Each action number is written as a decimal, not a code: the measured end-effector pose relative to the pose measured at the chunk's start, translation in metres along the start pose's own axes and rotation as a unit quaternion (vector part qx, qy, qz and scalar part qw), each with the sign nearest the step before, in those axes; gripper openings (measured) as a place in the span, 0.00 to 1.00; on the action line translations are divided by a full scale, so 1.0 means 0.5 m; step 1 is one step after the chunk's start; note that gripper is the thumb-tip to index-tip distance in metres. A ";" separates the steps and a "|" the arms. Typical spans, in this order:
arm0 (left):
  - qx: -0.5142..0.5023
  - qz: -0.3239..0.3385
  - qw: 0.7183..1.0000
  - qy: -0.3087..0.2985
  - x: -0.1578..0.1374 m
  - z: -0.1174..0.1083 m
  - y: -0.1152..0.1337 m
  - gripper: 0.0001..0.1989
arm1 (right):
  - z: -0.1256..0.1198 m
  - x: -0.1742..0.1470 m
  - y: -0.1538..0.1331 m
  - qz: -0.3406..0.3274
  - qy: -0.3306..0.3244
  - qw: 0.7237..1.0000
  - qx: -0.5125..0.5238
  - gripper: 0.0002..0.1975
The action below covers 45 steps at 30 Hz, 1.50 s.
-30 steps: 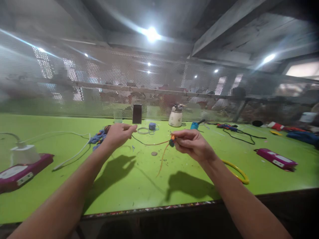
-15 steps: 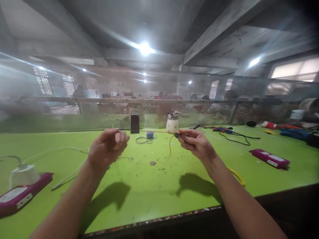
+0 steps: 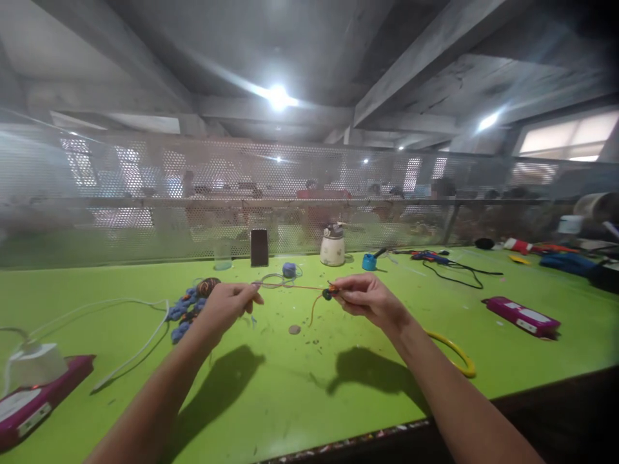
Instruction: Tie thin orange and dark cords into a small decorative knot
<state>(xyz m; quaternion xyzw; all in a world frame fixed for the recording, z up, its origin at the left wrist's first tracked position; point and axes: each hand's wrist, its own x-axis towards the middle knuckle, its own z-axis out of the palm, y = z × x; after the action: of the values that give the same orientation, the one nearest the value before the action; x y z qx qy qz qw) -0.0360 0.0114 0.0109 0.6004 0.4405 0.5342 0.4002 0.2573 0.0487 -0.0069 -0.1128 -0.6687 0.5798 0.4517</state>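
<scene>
My left hand (image 3: 229, 304) is closed in a pinch at the left end of a taut reddish-orange thread (image 3: 300, 287). This thread runs level across to my right hand (image 3: 370, 298), whose thumb and fingers grip a small dark piece with orange in it (image 3: 327, 294). From that piece an orange-yellow tail (image 3: 313, 312) hangs in a curve. Whether a needle is at the left fingertips, I cannot tell. Behind my left wrist lie several blue knotted pieces (image 3: 181, 312) and a dark brown ball of yarn (image 3: 207, 287), partly hidden.
At the back stand a phone (image 3: 259, 247), a cream jug (image 3: 333, 250) and a blue pot (image 3: 369, 261), near a blue yarn ball (image 3: 289, 270). Purple power strips (image 3: 525, 316) flank the green table (image 3: 290, 399). A yellow ring (image 3: 457, 351) lies by my right forearm.
My left hand has lowered and turned from palm-up curl to a pinch facing down. The right hand has dropped slightly to the left, the thread still stretched between them.
</scene>
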 end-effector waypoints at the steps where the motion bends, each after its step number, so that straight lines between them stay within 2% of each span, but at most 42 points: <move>1: -0.020 0.000 1.000 -0.015 -0.005 0.002 0.005 0.14 | -0.001 0.000 -0.001 -0.002 -0.002 1.000 0.000 0.11; 4: -0.098 0.037 0.993 -0.047 -0.028 0.016 0.028 0.21 | 0.005 -0.001 -0.001 0.002 -0.016 1.000 -0.005 0.11; 6: -0.183 0.062 0.979 -0.070 -0.040 0.026 0.038 0.17 | 0.015 -0.002 0.002 0.018 -0.033 0.999 -0.012 0.11; 7: -0.188 0.063 0.977 -0.083 -0.042 0.030 0.039 0.13 | 0.021 -0.002 0.004 0.028 -0.043 0.999 -0.016 0.11; 8: -0.164 0.056 0.980 -0.093 -0.042 0.033 0.037 0.13 | 0.025 -0.002 0.006 0.038 -0.054 0.998 -0.021 0.11; 10: -0.021 0.027 0.995 -0.093 -0.034 0.034 0.025 0.24 | 0.032 -0.001 0.010 0.048 -0.065 0.996 -0.029 0.11; 11: 0.042 0.036 0.997 -0.060 -0.028 0.033 0.018 0.22 | 0.033 0.000 0.011 0.049 -0.066 0.996 -0.032 0.11; 12: 0.075 0.032 0.996 -0.047 -0.022 0.030 0.011 0.15 | 0.033 0.001 0.012 0.047 -0.060 0.997 -0.032 0.11; 13: 0.077 0.022 0.995 -0.056 -0.017 0.027 0.005 0.06 | 0.032 0.001 0.012 0.051 -0.056 0.997 -0.036 0.11; 14: 0.071 0.013 0.995 -0.072 -0.015 0.025 0.002 0.02 | 0.031 0.002 0.013 0.057 -0.048 0.996 -0.039 0.11; 18: -0.030 0.019 0.991 -0.131 -0.022 0.028 0.012 0.18 | 0.032 0.003 0.013 0.066 -0.042 0.995 -0.055 0.11; 20: -0.094 0.034 0.985 -0.138 -0.032 0.040 0.020 0.19 | 0.040 0.003 0.015 0.063 -0.053 0.995 -0.057 0.11; 22: -0.150 0.035 0.977 -0.145 -0.039 0.055 0.022 0.14 | 0.051 0.004 0.017 0.062 -0.066 0.994 -0.053 0.12; 24: -0.153 0.017 0.976 -0.157 -0.040 0.068 0.018 0.19 | 0.062 0.006 0.019 0.060 -0.070 0.994 -0.053 0.12; 27: -0.059 0.023 0.985 -0.158 -0.034 0.074 0.004 0.33 | 0.070 0.008 0.020 0.051 -0.069 0.994 -0.065 0.12; 29: 0.020 0.045 0.990 -0.129 -0.029 0.071 -0.002 0.33 | 0.072 0.009 0.021 0.041 -0.069 0.994 -0.079 0.12; 30: 0.029 0.050 0.991 -0.120 -0.028 0.069 -0.003 0.31 | 0.074 0.009 0.021 0.035 -0.069 0.993 -0.091 0.12; 32: -0.005 0.037 0.990 -0.138 -0.030 0.065 -0.001 0.31 | 0.078 0.008 0.023 0.021 -0.063 0.990 -0.122 0.13; 35: -0.078 -0.005 0.980 -0.183 -0.037 0.068 0.004 0.39 | 0.091 0.007 0.027 0.001 -0.042 0.984 -0.173 0.14; 40: -0.094 0.002 0.989 -0.111 -0.045 0.088 0.004 0.49 | 0.113 0.006 0.039 -0.003 0.001 0.978 -0.210 0.15; 45: -0.089 0.011 0.993 -0.076 -0.043 0.100 -0.001 0.50 | 0.126 0.006 0.047 0.080 0.049 0.989 -0.114 0.13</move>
<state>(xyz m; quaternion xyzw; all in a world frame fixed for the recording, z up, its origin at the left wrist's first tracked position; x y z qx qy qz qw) 0.0130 -0.0095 -0.0011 0.6062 0.3522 0.5286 0.4787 0.2004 0.0153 -0.0208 -0.2448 -0.6960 0.5282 0.4204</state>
